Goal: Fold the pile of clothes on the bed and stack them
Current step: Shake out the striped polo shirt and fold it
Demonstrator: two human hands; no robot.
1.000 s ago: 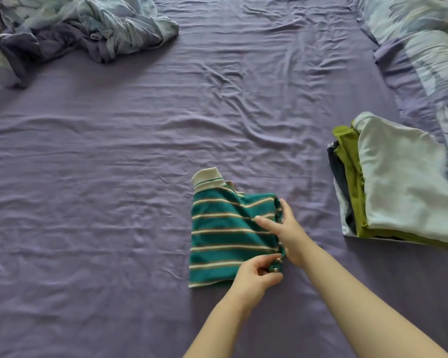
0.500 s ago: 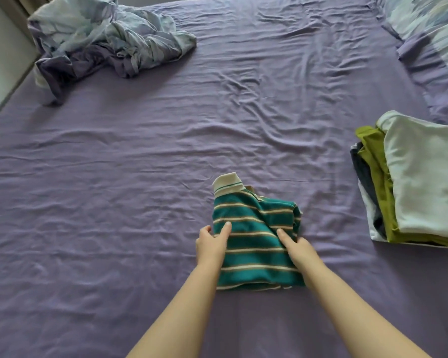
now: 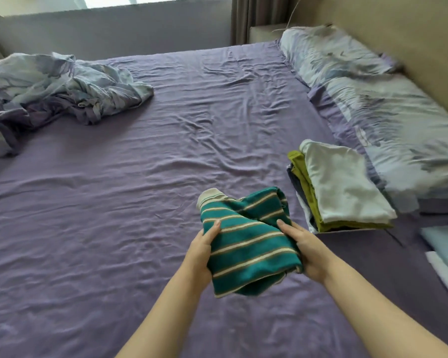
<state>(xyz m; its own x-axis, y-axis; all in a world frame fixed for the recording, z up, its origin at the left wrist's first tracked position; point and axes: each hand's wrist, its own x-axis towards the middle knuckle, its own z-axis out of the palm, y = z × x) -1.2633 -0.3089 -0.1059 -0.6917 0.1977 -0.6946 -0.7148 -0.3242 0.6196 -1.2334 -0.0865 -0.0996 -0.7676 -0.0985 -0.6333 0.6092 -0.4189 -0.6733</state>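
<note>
1. Folded striped shirt [image 3: 248, 244]: teal w/ cream stripes, pale collar at its far-left corner. I see it held between both hands, tilted, near edge hanging free above the bed [image 3: 145, 197]. It appears lifted off the purple sheet; contact underneath cannot be confirmed.

2. Left hand [image 3: 201, 254]: grips the shirt's left edge. Thumb lies on top of the fabric, pointing far; remaining fingers are under the cloth, hidden, so I cannot tell how they lie.

3. Right hand [image 3: 307, 250]: grips the shirt's right edge. Thumb rests on top near the shirt's mid-right fold; other fingers are tucked beneath, out of sight. The shirt thus sits between thumb above and fingers below on each side.

4. Stack of folded clothes [image 3: 339, 192]: on the bed just right of and slightly farther than the shirt, close to the right hand but apart from it. Top layer pale white/blue, olive-green item below, darker and white layers at the bottom.

5. Crumpled bedding [image 3: 57, 91]: far-left on the bed, well apart from the hands.

6. Pillows [image 3: 373, 99]: patterned blue/white, along the right side against the headboard, beyond the stack.

7. More folded pale fabric [image 3: 445, 257]: near-right edge, partly cut off by frame.
</note>
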